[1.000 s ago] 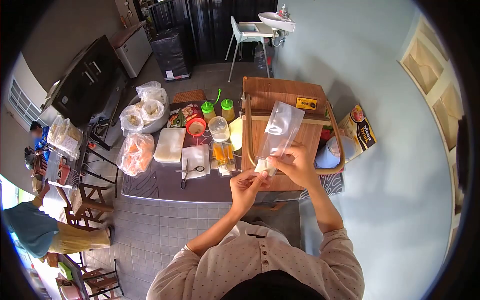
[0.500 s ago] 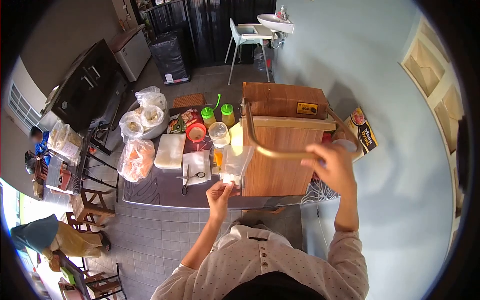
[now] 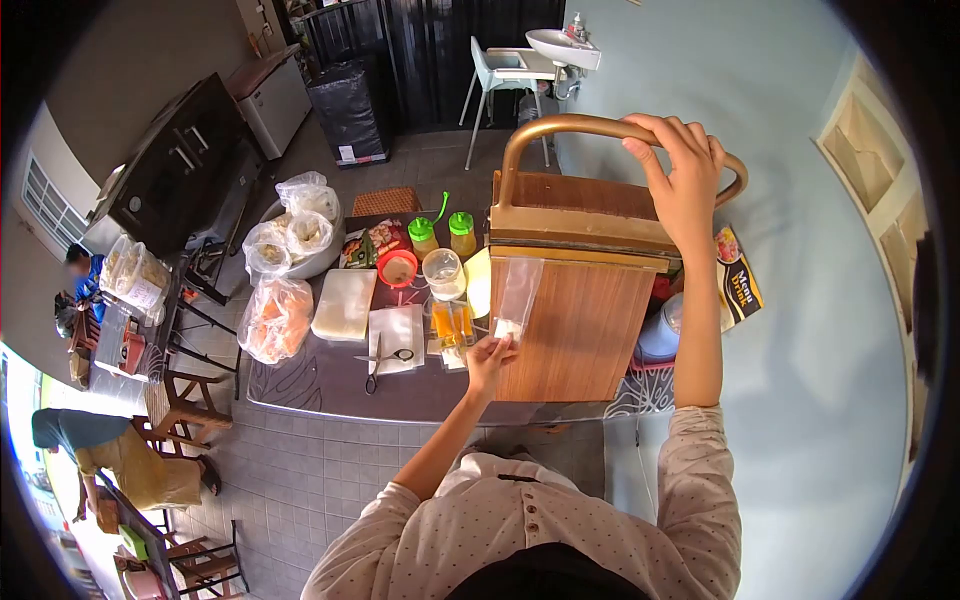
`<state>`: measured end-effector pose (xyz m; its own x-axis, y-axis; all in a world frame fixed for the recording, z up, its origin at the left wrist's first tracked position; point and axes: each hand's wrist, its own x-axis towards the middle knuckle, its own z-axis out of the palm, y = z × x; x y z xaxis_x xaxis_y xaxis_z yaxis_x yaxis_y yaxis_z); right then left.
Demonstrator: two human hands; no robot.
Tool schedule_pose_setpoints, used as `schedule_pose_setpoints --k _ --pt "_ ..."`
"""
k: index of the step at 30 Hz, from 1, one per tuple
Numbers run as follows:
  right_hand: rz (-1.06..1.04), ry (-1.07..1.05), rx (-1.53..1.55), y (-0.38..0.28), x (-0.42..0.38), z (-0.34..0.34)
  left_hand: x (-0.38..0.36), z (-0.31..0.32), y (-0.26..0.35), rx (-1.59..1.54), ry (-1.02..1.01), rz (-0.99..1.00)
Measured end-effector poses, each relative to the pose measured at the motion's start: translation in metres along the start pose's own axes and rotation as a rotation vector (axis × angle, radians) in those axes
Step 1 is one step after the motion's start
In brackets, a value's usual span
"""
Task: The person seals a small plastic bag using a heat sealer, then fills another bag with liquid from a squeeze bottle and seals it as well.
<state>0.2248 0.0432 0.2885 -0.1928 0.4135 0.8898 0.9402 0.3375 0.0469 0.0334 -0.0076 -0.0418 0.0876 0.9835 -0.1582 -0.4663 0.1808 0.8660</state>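
Observation:
Pinched between the fingers of my left hand (image 3: 488,364) is the lower end of a clear plastic bag (image 3: 521,290) with something white at its bottom. The bag lies over the left edge of a wood-grain box (image 3: 585,330). My right hand (image 3: 688,165) is wrapped round the raised brass-coloured handle (image 3: 560,122) of the brown machine (image 3: 590,215) on top of the box. Left of my left hand are small packets with orange contents (image 3: 452,322), black scissors (image 3: 385,357) on a clear bag, and a stack of clear bags (image 3: 343,302).
Green-capped bottles (image 3: 462,235), a red bowl (image 3: 397,268), a round tub (image 3: 443,272) and filled plastic bags (image 3: 275,318) stand on the dark table (image 3: 420,400). A blue container (image 3: 660,335) is right of the box. Two people are at the far left, one bending over (image 3: 130,460).
My right hand has swung the handle up and away. My left hand has moved right with the bag, which now lies against the box. The orange packets show more fully.

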Motion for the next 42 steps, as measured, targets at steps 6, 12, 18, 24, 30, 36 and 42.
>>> schedule_pose_setpoints --k 6,12,18,24,30,36,42 --pt "-0.008 0.011 -0.062 0.003 0.0 0.007 0.024 0.025 0.018 -0.019 0.059 0.024" --pt "0.019 0.035 -0.12 0.005 0.001 0.013 0.045 0.042 0.032 -0.098 0.07 0.122" --pt "0.014 0.043 -0.129 0.005 0.001 0.015 0.054 0.051 0.035 -0.113 0.108 0.147" --pt "0.024 0.067 -0.118 0.004 0.002 0.016 0.043 0.054 0.038 -0.073 0.095 0.204" --pt "0.025 0.081 -0.118 0.003 0.0 0.015 0.022 0.049 0.027 -0.101 0.156 0.123" --pt "0.038 0.068 -0.113 0.0 -0.003 0.012 0.027 0.053 0.033 -0.142 0.15 0.119" --pt "0.037 0.059 -0.11 -0.003 -0.008 0.007 0.051 0.066 0.047 -0.118 0.127 0.159"
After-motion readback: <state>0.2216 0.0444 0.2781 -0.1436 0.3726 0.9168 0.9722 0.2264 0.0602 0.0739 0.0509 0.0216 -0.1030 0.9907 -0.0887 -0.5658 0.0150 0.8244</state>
